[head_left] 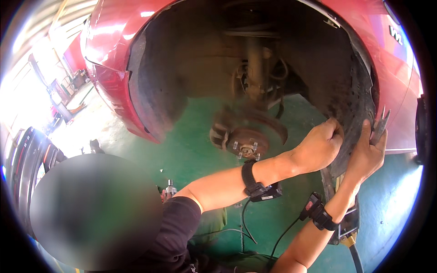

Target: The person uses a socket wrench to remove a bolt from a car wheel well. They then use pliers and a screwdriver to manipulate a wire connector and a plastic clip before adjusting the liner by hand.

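Note:
My left hand (322, 143) is closed in a fist against the dark wheel arch liner (357, 98), near its rear lower part. Whatever its fingers pinch is hidden. Beside it, at the rear edge of the arch, my right hand (366, 152) grips a pair of slim-jawed metal pliers (381, 125), whose two tips point up and stand apart. The red car body (397, 86) curves round the arch. Left of my hands, the rusty wheel hub (247, 149) with bare studs hangs below the strut (256, 68).
A wheel (29, 152) stands at far left, partly behind a blurred patch. On the green floor (191, 132) a metal tool (170, 187) shows beyond my left upper arm. A jack-like stand (349, 225) is behind my right forearm. Cables (248, 225) hang from the wrist-strapped devices.

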The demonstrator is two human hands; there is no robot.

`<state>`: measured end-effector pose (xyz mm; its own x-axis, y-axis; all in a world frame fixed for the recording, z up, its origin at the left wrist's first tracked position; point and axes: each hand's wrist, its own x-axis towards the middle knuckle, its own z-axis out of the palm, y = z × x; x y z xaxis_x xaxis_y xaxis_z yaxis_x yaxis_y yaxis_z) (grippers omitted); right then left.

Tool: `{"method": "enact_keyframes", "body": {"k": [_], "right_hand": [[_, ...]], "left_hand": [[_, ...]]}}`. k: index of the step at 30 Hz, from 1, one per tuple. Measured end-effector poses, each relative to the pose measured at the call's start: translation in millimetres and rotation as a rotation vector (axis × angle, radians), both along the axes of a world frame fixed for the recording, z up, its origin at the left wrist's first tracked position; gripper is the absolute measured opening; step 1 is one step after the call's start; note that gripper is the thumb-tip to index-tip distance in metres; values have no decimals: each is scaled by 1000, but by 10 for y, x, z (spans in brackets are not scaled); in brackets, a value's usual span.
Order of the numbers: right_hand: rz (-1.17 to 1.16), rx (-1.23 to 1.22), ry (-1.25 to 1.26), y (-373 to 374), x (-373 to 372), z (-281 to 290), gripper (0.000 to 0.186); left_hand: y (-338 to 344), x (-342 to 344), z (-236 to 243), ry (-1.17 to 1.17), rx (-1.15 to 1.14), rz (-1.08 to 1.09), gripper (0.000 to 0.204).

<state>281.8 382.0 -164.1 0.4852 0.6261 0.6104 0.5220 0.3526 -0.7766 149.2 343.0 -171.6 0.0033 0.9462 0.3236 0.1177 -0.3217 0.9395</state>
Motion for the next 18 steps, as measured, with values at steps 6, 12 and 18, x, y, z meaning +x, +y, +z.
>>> {"method": "enact_keyframes", "body": {"k": [6, 12, 18], "right_hand": [[0, 316, 227, -139, -220, 84, 23], [519, 136, -49, -136, -347, 64, 18], [756, -201, -425, -2, -498, 17, 19]], "left_hand": [[-212, -419, -170, 62, -96, -81, 16], [-107, -820, -848, 377, -519, -371, 22], [174, -1081, -1149, 498, -632, -623, 27]]}}
